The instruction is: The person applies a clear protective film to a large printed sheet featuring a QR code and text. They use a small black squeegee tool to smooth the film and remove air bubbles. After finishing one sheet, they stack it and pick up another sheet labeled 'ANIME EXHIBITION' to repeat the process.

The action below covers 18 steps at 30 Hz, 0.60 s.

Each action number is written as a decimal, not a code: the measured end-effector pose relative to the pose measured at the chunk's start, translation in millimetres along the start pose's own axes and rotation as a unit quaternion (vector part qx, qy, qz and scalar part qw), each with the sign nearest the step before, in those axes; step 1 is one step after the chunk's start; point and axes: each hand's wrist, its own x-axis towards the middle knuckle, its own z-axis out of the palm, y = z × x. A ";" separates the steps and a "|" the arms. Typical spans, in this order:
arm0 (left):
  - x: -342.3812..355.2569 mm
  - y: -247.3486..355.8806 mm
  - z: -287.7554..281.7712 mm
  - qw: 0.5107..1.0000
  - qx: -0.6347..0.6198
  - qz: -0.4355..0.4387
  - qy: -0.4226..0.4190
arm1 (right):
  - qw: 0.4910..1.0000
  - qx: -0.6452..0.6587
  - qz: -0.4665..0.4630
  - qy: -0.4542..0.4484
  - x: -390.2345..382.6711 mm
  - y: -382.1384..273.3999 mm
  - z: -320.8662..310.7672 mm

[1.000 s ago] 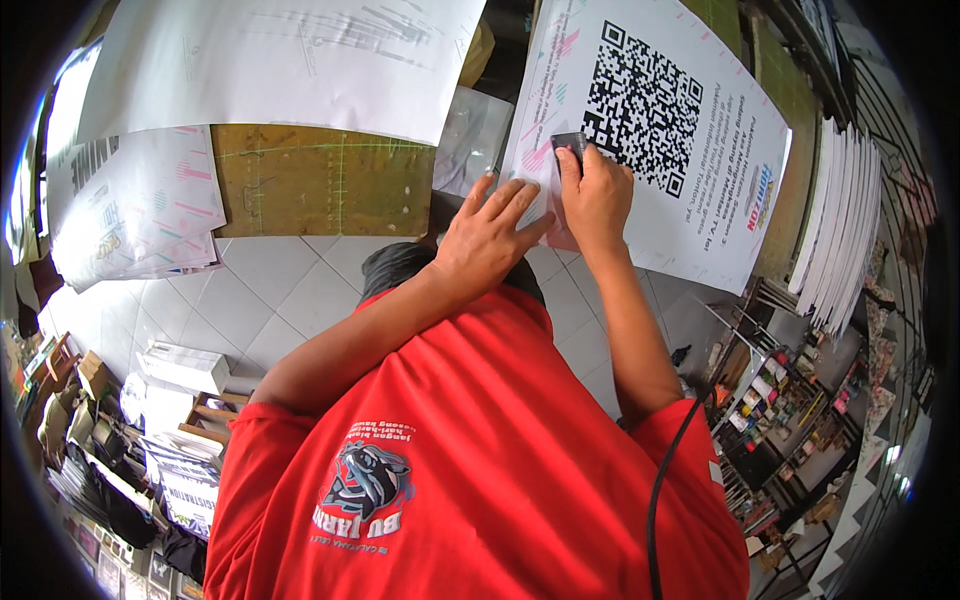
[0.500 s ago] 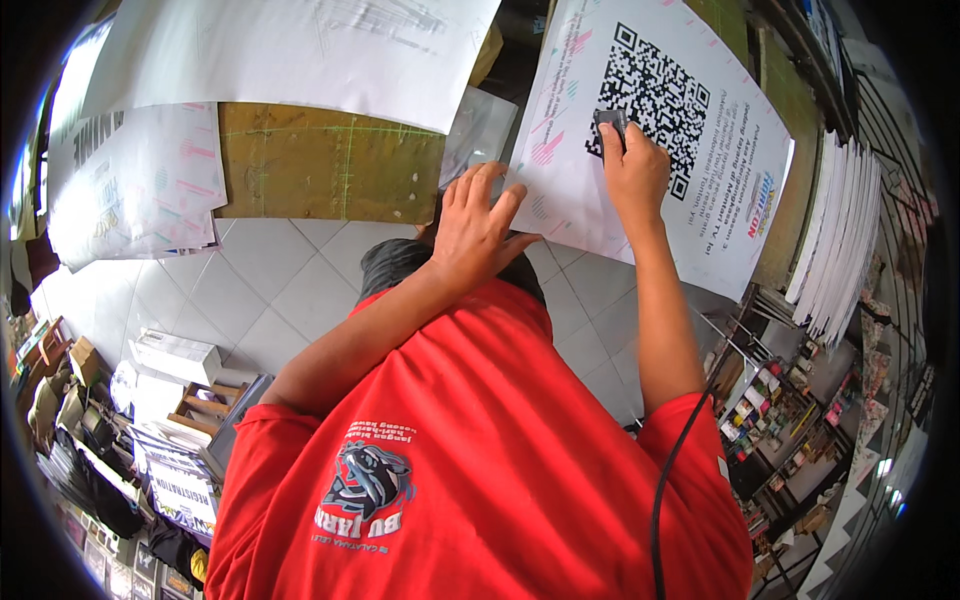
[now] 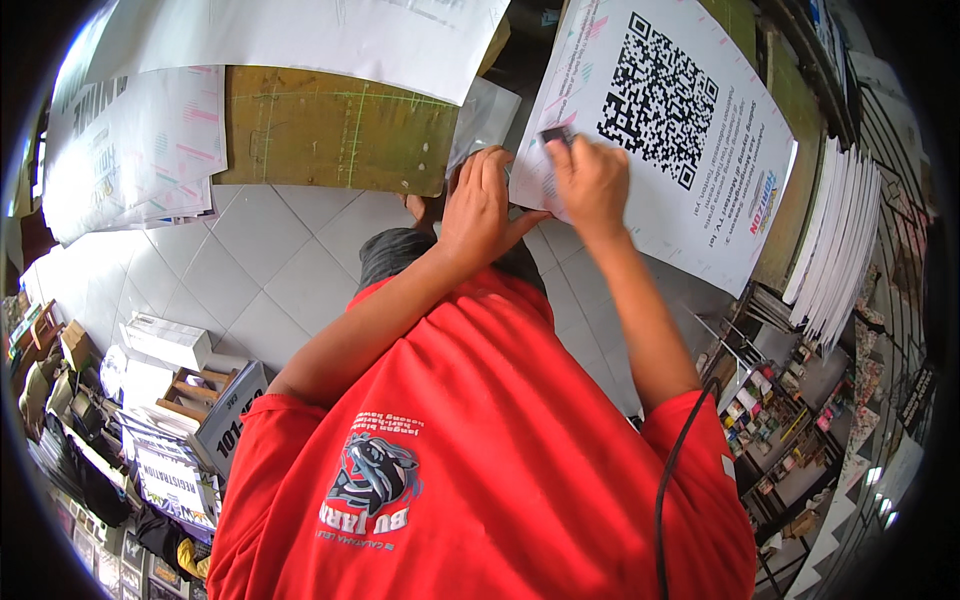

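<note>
- A small dark flat tool (image 3: 556, 135) was clamped between the thumb and fingers of the right hand (image 3: 592, 185), its end pointed away from the wearer.
- Under and beyond that grip, a large white printed sheet (image 3: 735, 165) was spread at a slant; its square black-and-white code was placed just right of the tool, and pink and teal flecks were printed along its margins.
- The left hand (image 3: 478, 205) was held to the left of the grip, at the sheet's near left corner, fingers together and thumb stretched toward the right hand; whether the edge was pinched cannot be told.
- Just beyond the left fingertips, a piece of clear plastic (image 3: 485, 120) was seen.
- Farther left of the grip, an olive-green work surface (image 3: 330, 130), marked with pale lines, was partly covered by white paper (image 3: 290, 35).
- Well right of the grip, white panels (image 3: 835, 240) were stacked.
- Below the hands, a red shirt (image 3: 480, 430) and grey floor tiles (image 3: 270, 255) were shown.
</note>
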 end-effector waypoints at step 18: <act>0.2 -2.7 -2.1 1.000 0.009 0.018 0.000 | 0.986 0.103 0.127 -0.023 -4.5 28.0 -24.6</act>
